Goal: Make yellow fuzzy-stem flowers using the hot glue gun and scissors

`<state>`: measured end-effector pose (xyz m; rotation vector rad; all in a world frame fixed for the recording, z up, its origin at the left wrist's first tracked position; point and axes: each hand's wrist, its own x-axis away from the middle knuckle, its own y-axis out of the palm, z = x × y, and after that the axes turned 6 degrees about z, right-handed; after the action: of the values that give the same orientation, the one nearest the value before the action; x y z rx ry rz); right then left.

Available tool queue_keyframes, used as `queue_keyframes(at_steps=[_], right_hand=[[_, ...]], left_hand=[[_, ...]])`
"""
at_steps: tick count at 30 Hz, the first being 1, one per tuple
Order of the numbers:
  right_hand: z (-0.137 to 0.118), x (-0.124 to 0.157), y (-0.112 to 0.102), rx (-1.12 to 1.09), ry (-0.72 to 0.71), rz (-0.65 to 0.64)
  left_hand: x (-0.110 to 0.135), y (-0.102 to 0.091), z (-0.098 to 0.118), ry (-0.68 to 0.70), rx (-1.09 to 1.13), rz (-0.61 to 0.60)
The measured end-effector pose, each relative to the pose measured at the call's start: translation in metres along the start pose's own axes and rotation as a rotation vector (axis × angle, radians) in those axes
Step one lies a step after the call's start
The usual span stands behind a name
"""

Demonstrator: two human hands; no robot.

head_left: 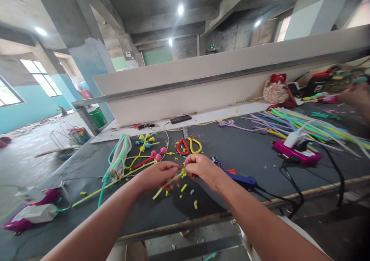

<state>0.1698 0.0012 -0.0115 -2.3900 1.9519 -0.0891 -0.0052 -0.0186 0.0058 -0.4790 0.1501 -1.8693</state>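
Note:
My left hand [157,174] and my right hand [202,167] meet over the dark table [245,153], both pinched on a thin yellow-green stick [167,184] that slants down to the left. Fingertips of the two hands nearly touch at its upper end. Small yellow and blue cut scraps [185,187] lie below the hands. Scissors with red and yellow handles [188,145] lie just beyond. A blue glue gun [239,180] rests right of my right hand.
A bundle of green sticks [118,159] and finished stems with small balls [147,149] lie at left. Long coloured sticks [312,128] fan out at right beside a pink power strip [297,153]. Another person's hand [357,97] shows far right. A phone [180,118] lies by the white partition.

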Motion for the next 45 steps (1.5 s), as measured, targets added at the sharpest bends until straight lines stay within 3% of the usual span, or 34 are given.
queue_keyframes(at_steps=[2, 8, 12, 16, 21, 30, 33, 35, 37, 43, 45], right_hand=[[0.000, 0.000, -0.002, 0.018, -0.016, -0.022], [-0.004, 0.000, -0.004, 0.109, -0.079, -0.097], [-0.005, -0.001, -0.002, 0.156, -0.096, -0.122], [-0.002, -0.006, 0.001, 0.198, -0.097, -0.115], [0.002, -0.010, 0.004, 0.232, -0.080, -0.130], [-0.003, -0.009, -0.002, 0.226, -0.046, -0.189], [-0.009, -0.014, -0.012, 0.257, -0.052, -0.089], [-0.010, -0.016, -0.016, 0.382, -0.098, 0.033], [-0.007, -0.016, -0.015, 0.500, -0.145, 0.067], [0.013, 0.001, 0.004, 0.826, -0.335, -0.228], [0.019, 0.003, 0.008, 0.902, -0.325, -0.279]], left_hand=[[-0.003, 0.005, 0.003, -0.045, 0.137, 0.007], [-0.010, 0.017, -0.001, -0.049, 0.235, -0.061], [-0.010, 0.010, -0.008, -0.052, 0.301, -0.092], [-0.009, 0.003, -0.009, -0.023, 0.211, -0.089], [-0.010, -0.003, -0.009, -0.064, 0.154, -0.188], [-0.015, -0.007, -0.018, -0.159, 0.346, -0.260], [-0.017, -0.016, -0.018, -0.200, 0.496, -0.284], [-0.019, -0.025, -0.018, -0.195, 0.585, -0.248], [-0.021, -0.034, -0.019, -0.178, 0.658, -0.193], [-0.023, -0.048, -0.027, -0.144, 0.763, -0.106], [-0.022, -0.048, -0.029, -0.152, 0.782, -0.118]])
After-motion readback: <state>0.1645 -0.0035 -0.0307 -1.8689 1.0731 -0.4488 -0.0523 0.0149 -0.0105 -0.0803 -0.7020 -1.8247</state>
